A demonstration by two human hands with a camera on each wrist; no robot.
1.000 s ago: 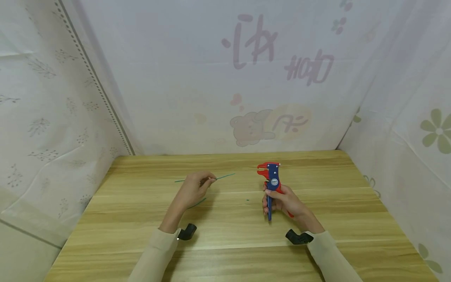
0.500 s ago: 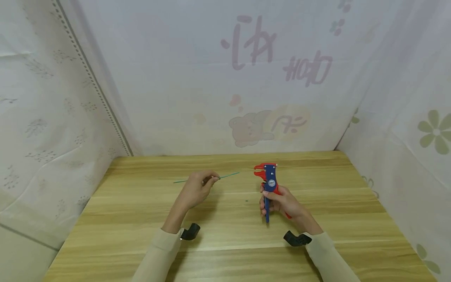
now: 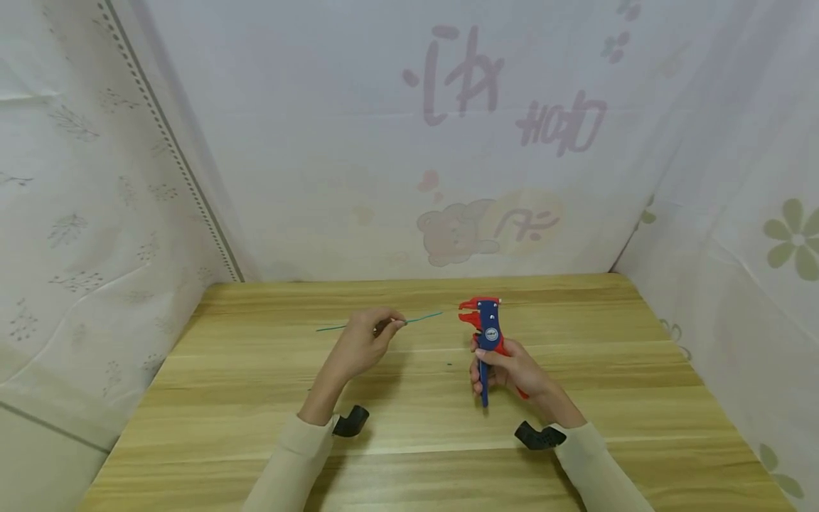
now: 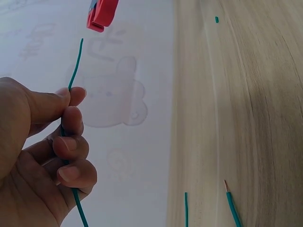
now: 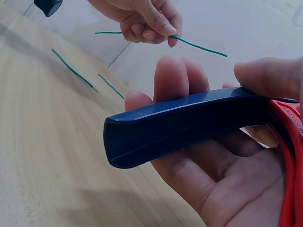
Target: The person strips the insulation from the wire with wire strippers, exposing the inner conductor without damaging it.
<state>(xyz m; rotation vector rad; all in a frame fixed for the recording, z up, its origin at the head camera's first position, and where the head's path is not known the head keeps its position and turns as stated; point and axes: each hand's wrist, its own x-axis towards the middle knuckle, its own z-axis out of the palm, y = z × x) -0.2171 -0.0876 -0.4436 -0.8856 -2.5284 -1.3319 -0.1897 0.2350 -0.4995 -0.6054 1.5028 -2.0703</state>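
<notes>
My left hand (image 3: 367, 341) pinches a thin green wire (image 3: 425, 317) between thumb and index finger, the other fingers curled along it. Its free end points right, a short gap from the red jaws of a blue and red wire stripper (image 3: 490, 320). That tool stands upright in my right hand (image 3: 518, 366), whose fingers wrap its spread handles. In the left wrist view, the held wire's tip (image 4: 81, 42) looks insulated, just below the red jaw tip. The right wrist view shows the blue handle (image 5: 184, 123) close up, thumb on top.
A green wire with a bare copper end (image 4: 232, 208) lies on the wooden table (image 3: 422, 469), beside another green wire (image 4: 186, 210). A tiny green snippet (image 3: 449, 364) sits between the hands. Patterned cloth (image 3: 320, 142) hangs behind the table and along both sides.
My left hand has moved right with the wire, bringing its tip closer to the stripper's jaws. The right hand has shifted slightly left. My left forearm now mostly covers the table wires in the head view.
</notes>
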